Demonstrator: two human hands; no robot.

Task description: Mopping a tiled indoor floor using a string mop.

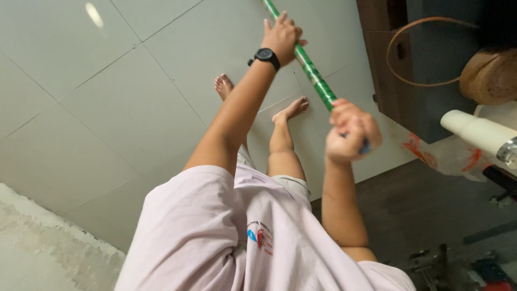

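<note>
Two hands are gripping one green pole (311, 73), which is running aslant from the top edge of the view down toward the person's chest, over the pale tiled floor (107, 97). Left hand (281, 36), wearing a black wristwatch (265, 55), is clenching the pole further along its length, fingers (280, 21) wrapping around it. Right hand (351, 133) is closing in a fist around the pole's near end, where a bit of blue is showing between the fingers (360, 119). Below the pole, two bare feet (291, 109) are standing on the floor tiles. Nearer the camera, a pale pink shirt (215, 237) is filling the bottom of the view. To the right, a dark cabinet (425, 70) is standing against the floor's edge, with a woven straw hat (493, 75) lying on it; whether anything is sitting inside the hat cannot be told. Just below, a white tube (476, 131) is jutting in from the right edge.
</note>
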